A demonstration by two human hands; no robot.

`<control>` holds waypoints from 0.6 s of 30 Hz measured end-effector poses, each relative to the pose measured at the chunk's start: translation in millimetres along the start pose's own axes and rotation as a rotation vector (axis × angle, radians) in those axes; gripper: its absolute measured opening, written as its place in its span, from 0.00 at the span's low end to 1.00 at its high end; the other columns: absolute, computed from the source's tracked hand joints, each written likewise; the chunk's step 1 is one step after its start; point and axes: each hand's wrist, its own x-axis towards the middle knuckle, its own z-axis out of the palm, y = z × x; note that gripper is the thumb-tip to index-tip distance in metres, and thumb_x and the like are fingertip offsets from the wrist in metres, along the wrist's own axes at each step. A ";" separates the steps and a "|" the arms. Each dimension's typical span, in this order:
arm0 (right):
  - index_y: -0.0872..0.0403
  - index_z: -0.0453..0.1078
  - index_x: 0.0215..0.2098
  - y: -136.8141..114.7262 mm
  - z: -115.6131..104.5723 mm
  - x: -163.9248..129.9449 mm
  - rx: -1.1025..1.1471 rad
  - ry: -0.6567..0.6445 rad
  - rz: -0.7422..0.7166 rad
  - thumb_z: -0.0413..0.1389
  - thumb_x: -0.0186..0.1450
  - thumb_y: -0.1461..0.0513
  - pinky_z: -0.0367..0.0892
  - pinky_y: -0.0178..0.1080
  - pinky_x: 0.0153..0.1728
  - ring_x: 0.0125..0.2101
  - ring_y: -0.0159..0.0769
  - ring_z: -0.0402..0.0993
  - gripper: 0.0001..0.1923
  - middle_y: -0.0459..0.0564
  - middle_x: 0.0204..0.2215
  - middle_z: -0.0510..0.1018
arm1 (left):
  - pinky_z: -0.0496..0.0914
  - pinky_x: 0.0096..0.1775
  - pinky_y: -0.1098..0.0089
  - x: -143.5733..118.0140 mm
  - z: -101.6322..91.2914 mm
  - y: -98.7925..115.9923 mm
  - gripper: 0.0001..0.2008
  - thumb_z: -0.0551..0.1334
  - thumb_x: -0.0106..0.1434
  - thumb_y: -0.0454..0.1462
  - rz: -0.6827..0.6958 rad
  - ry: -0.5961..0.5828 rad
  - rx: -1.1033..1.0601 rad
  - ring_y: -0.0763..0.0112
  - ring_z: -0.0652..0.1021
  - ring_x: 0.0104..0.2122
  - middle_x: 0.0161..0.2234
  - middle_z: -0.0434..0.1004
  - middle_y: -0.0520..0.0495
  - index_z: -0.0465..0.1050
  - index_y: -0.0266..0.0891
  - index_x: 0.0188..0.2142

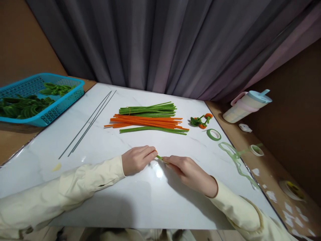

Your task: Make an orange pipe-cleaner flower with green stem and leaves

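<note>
Green stem (159,157), short and thin, sits pinched between both hands low over the white board (130,204). The left hand (137,159) grips one end with curled fingers; the right hand (187,170) nips the other. Beyond lie orange and green stems (147,119), two wires (87,124), a tape roll (214,134).

Grey pleated curtain (175,47) behind white marble tabletop (125,201), brown walls (296,110)

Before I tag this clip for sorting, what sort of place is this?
Probably a home craft table: bundles of green and orange pipe cleaners, rolls of green floral tape, a blue basket of finished green pieces, curtain behind.
</note>
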 end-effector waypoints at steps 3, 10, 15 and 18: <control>0.56 0.61 0.55 1.9 -4.4 0.4 0.099 -0.029 0.040 0.45 0.65 0.66 0.65 0.36 0.42 0.42 0.37 0.72 0.19 0.54 0.44 0.75 | 0.71 0.31 0.71 0.6 -1.6 -0.3 0.08 0.49 0.64 0.29 0.012 0.026 -0.003 0.68 0.76 0.30 0.34 0.76 0.39 0.64 0.32 0.41; 0.56 0.66 0.47 0.9 -14.3 5.6 0.151 -0.186 0.006 0.45 0.66 0.63 0.64 0.33 0.37 0.35 0.33 0.70 0.14 0.51 0.37 0.76 | 0.71 0.33 0.71 -1.3 -4.1 0.9 0.12 0.45 0.66 0.30 0.089 0.081 -0.049 0.69 0.76 0.32 0.36 0.76 0.38 0.64 0.33 0.44; 0.56 0.67 0.41 -5.0 -11.5 5.1 -0.006 -0.158 -0.025 0.42 0.64 0.70 0.60 0.31 0.28 0.25 0.30 0.68 0.14 0.47 0.26 0.75 | 0.72 0.32 0.71 0.3 -5.7 0.2 0.10 0.48 0.64 0.29 0.074 0.073 -0.057 0.69 0.76 0.31 0.35 0.76 0.39 0.65 0.32 0.42; 0.58 0.65 0.47 -9.1 -10.9 2.5 -0.268 -0.174 -0.074 0.44 0.56 0.74 0.57 0.32 0.25 0.24 0.32 0.68 0.22 0.50 0.29 0.74 | 0.72 0.32 0.71 2.2 -6.5 0.4 0.08 0.50 0.63 0.28 0.059 0.073 -0.080 0.69 0.76 0.30 0.34 0.77 0.39 0.65 0.31 0.40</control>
